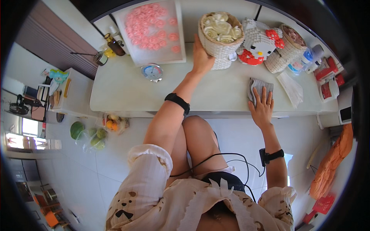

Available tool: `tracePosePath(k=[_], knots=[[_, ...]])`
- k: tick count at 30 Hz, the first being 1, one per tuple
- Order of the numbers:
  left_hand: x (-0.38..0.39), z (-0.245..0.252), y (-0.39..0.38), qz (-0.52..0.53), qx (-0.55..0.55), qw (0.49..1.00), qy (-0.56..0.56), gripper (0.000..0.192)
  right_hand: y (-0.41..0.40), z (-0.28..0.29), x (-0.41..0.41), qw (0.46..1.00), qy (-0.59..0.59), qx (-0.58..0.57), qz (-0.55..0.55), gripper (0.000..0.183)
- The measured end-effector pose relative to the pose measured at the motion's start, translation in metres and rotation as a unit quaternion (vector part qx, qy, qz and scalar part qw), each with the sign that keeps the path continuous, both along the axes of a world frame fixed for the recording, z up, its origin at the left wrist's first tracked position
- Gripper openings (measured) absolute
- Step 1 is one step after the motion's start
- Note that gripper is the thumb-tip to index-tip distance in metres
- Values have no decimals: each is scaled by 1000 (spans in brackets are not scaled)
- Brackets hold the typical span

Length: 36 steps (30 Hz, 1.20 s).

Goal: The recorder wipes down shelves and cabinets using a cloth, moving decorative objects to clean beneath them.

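My left hand is against the left side of a woven white basket that holds cream fabric roses; its thumb is at the front and the fingertips are partly hidden behind the rim. My right hand lies spread on a folded grey cloth, which rests on the pale cabinet top near its front edge. Just right of the basket sits a white block-built cat figure with red bows. Beside that leans a second woven basket with dusky pink roses. White tissue lies right of the cloth.
A white tray of pink roses stands at the back left, with a round dial gauge before it. Small bottles are at the left end; a plastic bottle and a white jar at the right. Bagged fruit is on the floor.
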<state>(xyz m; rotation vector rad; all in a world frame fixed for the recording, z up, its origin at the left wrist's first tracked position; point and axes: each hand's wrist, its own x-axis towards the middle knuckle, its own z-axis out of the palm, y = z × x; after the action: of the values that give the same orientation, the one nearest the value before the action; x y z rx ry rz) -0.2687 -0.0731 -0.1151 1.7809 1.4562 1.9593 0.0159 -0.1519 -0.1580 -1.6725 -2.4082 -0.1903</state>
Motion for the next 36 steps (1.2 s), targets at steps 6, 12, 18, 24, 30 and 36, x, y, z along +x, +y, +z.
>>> tracePosePath(k=[6, 12, 18, 24, 30, 36], knots=[[7, -9, -8, 104, -256, 961, 11, 70, -15, 0, -28, 1000, -13, -11, 7, 55], [-7, -5, -28, 42, -281, 959, -17, 68, -28, -1, -59, 999, -20, -18, 30, 56], [-55, 31, -92, -104, -319, 942, 34, 61, -42, 5, -77, 998, -23, -39, 44, 57], [-128, 49, -197, 13, -302, 953, -26, 35, -62, 11, -157, 982, 46, -53, 173, 54], [-133, 19, -243, 40, -358, 932, -47, 35, -71, 18, -200, 968, 31, -80, 237, 43], [-118, 9, -295, 60, -412, 904, -100, 35, -52, 2, -110, 971, 44, 27, 234, 48]])
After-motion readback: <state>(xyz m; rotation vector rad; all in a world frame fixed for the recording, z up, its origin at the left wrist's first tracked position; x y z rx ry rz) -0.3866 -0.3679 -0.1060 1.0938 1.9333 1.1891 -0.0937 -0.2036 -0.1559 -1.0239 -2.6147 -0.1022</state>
